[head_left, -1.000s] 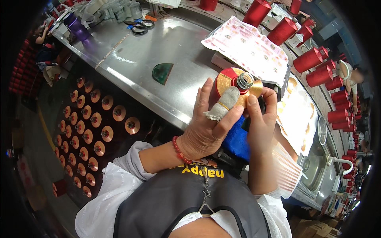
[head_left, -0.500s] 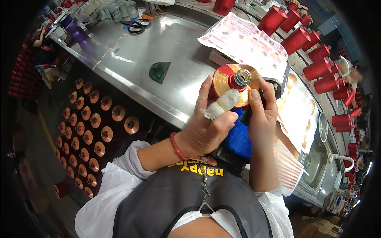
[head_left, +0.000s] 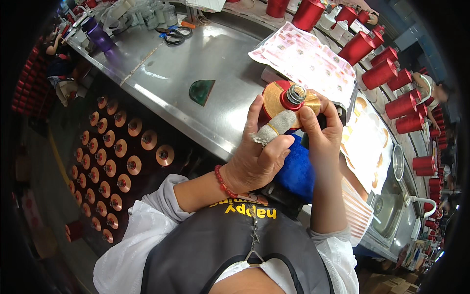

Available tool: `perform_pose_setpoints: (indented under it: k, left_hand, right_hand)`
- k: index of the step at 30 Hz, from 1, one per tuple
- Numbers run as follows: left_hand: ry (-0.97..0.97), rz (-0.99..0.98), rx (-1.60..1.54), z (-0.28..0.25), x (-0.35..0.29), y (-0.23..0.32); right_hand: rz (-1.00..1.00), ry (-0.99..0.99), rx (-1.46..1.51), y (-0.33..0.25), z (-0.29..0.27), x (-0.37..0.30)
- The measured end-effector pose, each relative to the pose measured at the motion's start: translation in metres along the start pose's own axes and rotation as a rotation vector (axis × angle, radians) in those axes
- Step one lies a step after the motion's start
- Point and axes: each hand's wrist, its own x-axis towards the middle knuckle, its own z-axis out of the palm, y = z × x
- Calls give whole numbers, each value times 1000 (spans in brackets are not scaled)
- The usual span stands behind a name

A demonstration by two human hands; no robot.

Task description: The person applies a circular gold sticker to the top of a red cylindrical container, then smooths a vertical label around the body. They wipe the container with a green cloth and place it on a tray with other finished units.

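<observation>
Between my two hands is a red bottle [head_left: 292, 104] with a threaded clear glass neck, tilted toward me. A shiny gold ring-shaped label [head_left: 275, 100] lies on its shoulder around the neck. My left hand [head_left: 252, 161] is wrapped round the bottle from the left. A grey-white cloth finger cover [head_left: 280, 125], held by a yellow band, rests against the label's near edge. My right hand [head_left: 325, 130] grips the right side, its thumb on the gold surface. The bottle's lower body is mostly hidden behind my hands. Below it shows a blue padded thing [head_left: 295, 169].
A green half-round piece [head_left: 201, 92] and black-handled scissors [head_left: 177, 35] lie on the metal table [head_left: 166, 93]. Printed sheets [head_left: 313, 59] and gold label sheets [head_left: 367, 142] are to the right. Gold-shouldered bottles [head_left: 133, 165] stand lower left; red bottles [head_left: 379, 73] line a conveyor.
My right thumb has moved up and left onto the gold label. The bottle stays in my hands, almost in place. Red bottles along the conveyor have shifted; the whole view has turned slightly.
</observation>
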Motion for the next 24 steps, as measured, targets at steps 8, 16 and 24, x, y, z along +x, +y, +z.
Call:
perform_pose_setpoints:
  k: [8,16,24]
  left_hand:
    - [4,-41,-72,0,0,-7]
    - [11,-94,-433,-12,11,-38]
    - [9,0,109,9,-12,-14]
  right_hand:
    - [42,60,120,-2,5,-4]
    - [-76,108,-207,-7,11,-16]
    - [41,-6,-62,-7,2,-3]
